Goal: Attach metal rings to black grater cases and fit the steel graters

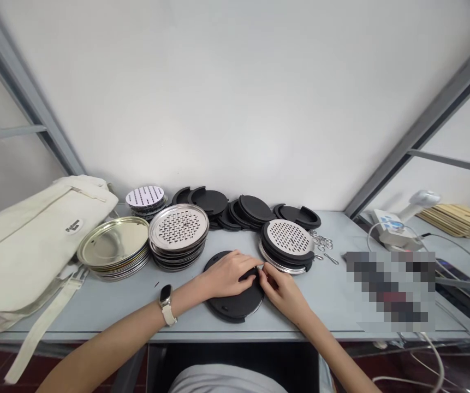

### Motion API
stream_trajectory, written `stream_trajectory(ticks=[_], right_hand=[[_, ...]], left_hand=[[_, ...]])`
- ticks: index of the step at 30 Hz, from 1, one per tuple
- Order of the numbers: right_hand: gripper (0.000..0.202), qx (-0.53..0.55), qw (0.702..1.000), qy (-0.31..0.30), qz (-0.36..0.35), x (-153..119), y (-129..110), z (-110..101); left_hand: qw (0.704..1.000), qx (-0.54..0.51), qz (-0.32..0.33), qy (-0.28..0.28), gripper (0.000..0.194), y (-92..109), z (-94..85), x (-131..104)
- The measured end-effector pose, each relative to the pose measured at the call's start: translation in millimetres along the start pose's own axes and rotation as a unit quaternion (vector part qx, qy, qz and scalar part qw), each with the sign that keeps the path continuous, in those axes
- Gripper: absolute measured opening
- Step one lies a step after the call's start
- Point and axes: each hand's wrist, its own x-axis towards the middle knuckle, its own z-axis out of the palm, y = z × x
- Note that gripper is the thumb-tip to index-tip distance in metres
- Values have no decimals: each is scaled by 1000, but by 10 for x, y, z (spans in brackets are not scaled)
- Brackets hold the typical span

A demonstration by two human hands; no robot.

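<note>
A round black disc [235, 305] lies flat near the table's front edge, with a thin metal rim showing at its lower right. My left hand [231, 274] rests over its upper part, fingers bent toward the right edge. At that same edge my right hand [278, 284] has its fingertips pressed together, close to the left fingertips. Something small may be between them, but it is too hidden to name. Just behind the right hand sits a perforated metal plate [290, 237] in a black holder, on top of silvery discs.
Stacked grater discs [178, 226] and gold-toned lids [114, 240] stand left, beside a cream bag [34, 240]. Black holders [255, 208] line the wall. Small metal clips [322, 240] lie right of the perforated plate. A white scanner [417, 203], cables and a blurred patch are farther right.
</note>
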Motion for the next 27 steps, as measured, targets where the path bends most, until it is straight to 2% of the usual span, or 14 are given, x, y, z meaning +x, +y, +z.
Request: stream_trajectory(ticks=[8,19,27], right_hand=[[20,-46,999,-12,-9,1,-33,-25],[19,-125,992,-8,-31,-88,2,-29],[20,-75,997,5,-20,-36,-37,-11]], left_hand=[[999,-29,-23,3,30,-21,5,25],[993,-120,-17,-9,27,-91,1,44],[998,-62,-14,-5,29,-47,-14,25]])
